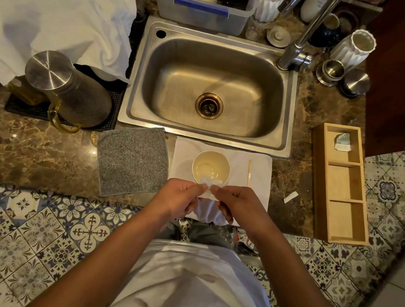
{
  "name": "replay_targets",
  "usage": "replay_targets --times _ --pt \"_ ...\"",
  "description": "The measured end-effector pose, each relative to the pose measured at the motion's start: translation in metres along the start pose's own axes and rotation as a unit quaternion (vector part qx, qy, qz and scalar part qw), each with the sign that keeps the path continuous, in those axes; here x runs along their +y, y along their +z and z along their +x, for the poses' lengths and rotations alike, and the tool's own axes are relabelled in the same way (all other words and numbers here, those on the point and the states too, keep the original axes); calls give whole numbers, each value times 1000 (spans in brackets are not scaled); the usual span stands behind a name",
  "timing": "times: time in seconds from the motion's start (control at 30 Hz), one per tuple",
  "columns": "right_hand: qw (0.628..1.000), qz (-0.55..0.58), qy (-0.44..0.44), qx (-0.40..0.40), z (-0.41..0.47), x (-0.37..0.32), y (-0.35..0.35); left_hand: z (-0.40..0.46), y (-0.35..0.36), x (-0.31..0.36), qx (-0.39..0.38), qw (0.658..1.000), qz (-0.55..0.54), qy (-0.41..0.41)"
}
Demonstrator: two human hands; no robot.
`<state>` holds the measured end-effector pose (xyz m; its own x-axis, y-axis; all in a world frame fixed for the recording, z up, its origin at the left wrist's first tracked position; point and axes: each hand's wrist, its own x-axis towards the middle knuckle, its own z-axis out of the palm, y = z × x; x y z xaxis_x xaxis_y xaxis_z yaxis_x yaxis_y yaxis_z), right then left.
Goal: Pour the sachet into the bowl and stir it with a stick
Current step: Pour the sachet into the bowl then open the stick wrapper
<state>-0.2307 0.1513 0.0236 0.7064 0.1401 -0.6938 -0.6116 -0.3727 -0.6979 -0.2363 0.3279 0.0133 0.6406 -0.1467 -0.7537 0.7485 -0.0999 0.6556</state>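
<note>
Head view:
Left hand [181, 196]: fingers pinched the sachet [209, 188] at its top edge.
Right hand [235, 203]: fingers pinched the same edge.
Sachet: held just over the near rim of the bowl [211, 166].
Stick [249, 173]: lay right of the bowl on the white cloth [260, 184] on the counter [34, 150].

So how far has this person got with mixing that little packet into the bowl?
Early on. Set out already: the small cream bowl on a white cloth, with the thin wooden stick lying beside it, untouched. In hand: both the left hand and right hand pinch the small white paper sachet at the bowl's near rim, seemingly tearing it. Left: pouring, then stirring.
</note>
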Motion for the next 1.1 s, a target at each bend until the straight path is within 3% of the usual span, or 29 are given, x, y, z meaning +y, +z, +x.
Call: replay_targets --times 1.1 --pt "996 82 46 5 3 -5 -3 -3 -3 6 5 999 -37 -14"
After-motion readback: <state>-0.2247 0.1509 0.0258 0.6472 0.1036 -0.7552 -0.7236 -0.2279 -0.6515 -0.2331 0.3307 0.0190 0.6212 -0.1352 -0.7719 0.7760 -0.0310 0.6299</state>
